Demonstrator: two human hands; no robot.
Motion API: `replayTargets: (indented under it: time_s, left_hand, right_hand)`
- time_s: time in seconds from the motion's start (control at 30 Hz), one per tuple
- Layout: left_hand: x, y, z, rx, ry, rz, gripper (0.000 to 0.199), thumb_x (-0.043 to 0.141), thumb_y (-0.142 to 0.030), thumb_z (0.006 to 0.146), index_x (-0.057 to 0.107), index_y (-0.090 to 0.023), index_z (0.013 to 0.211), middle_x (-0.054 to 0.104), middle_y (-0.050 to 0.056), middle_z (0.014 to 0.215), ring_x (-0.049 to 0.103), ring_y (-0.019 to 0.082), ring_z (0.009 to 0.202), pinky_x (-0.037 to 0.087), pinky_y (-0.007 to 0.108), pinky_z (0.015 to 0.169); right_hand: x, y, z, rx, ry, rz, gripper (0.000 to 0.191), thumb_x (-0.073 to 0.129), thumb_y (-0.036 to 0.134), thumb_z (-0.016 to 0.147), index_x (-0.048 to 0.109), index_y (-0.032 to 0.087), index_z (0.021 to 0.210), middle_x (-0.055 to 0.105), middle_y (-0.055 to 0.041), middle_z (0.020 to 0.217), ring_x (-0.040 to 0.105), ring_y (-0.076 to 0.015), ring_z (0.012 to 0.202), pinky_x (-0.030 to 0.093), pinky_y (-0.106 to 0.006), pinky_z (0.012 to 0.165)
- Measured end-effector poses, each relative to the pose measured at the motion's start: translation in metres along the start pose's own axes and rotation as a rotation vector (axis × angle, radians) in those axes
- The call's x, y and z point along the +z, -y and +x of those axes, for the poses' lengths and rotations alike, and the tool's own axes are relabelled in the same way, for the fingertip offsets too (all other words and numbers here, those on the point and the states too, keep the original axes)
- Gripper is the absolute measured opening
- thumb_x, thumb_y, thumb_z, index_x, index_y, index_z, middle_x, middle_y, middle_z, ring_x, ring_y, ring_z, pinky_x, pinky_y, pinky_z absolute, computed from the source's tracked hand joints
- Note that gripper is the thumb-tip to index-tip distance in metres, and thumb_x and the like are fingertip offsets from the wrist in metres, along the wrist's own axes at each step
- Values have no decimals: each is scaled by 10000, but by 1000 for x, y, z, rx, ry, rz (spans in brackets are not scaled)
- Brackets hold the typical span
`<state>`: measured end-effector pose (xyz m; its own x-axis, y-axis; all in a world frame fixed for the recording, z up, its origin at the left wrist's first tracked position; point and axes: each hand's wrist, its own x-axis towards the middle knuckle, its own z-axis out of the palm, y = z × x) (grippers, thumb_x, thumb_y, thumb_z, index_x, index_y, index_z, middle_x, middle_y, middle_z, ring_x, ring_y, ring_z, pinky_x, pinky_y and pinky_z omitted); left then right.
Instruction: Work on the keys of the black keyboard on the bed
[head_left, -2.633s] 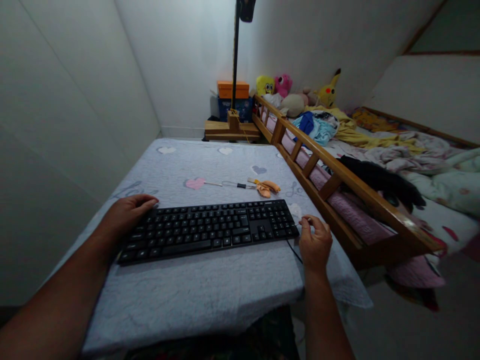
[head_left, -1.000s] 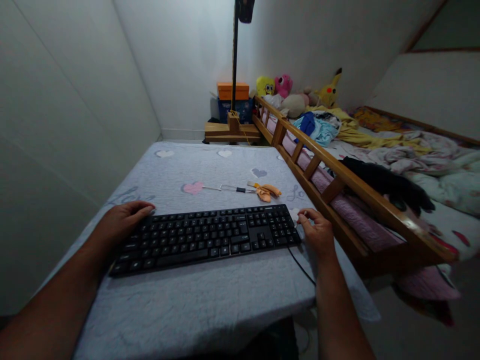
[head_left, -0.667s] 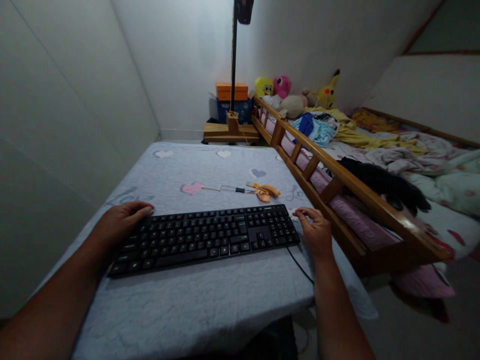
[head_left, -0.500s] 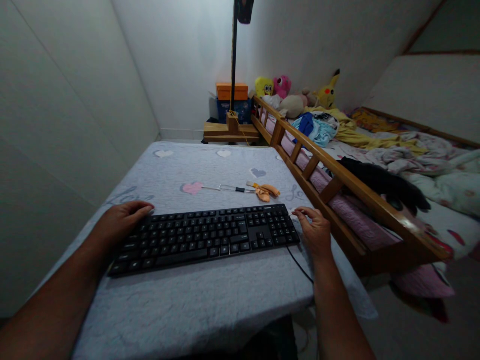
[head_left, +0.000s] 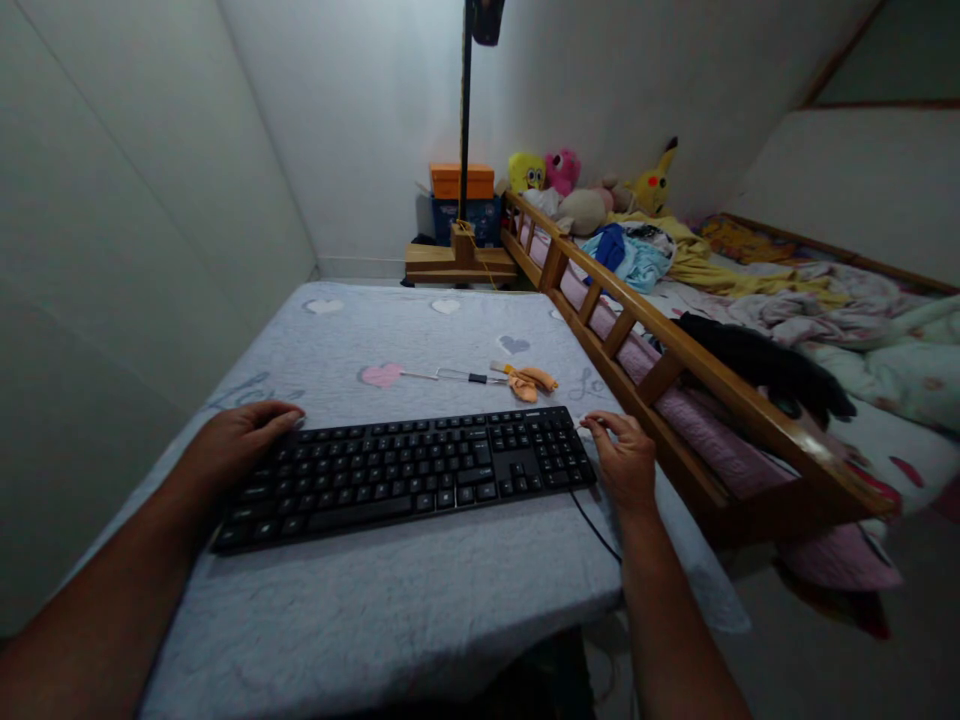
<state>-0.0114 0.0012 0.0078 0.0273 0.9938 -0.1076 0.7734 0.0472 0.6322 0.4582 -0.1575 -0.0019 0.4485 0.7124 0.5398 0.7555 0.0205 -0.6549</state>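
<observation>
A black full-size keyboard lies slightly slanted across the table, its cable running off at the lower right. My left hand is closed at the keyboard's back left corner, thumb on the near side and fingers along the back edge. Beside the number pad, my right hand pinches a thin white stick between thumb and fingertips; its tip points at the keyboard's right edge and is too small to make out. Behind the keyboard lie a wire tool with a black grip, a light thin stick and a crumpled orange cloth.
A pale patterned cloth covers the table. Close along the right side runs a wooden bed rail, with bedding and plush toys behind it. At the far end stand a wooden base with a black pole and an orange box.
The view has shifted very slightly. Both hands and the keyboard keep nearly the same places, and the right hand still pinches the thin white stick.
</observation>
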Motion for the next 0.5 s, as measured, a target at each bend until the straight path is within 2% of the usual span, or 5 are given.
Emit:
replayTargets:
  time_s: [0.5]
  left_hand:
    - [-1, 0, 0, 14, 15, 0, 506, 566, -605, 728, 719, -192, 977, 765, 37, 902, 687, 262, 861, 486, 321, 769]
  right_hand:
    - [0, 5, -1, -26, -5, -20, 207, 615, 381, 873, 756, 232, 840, 706, -62, 841, 630, -232, 834, 477, -390, 829]
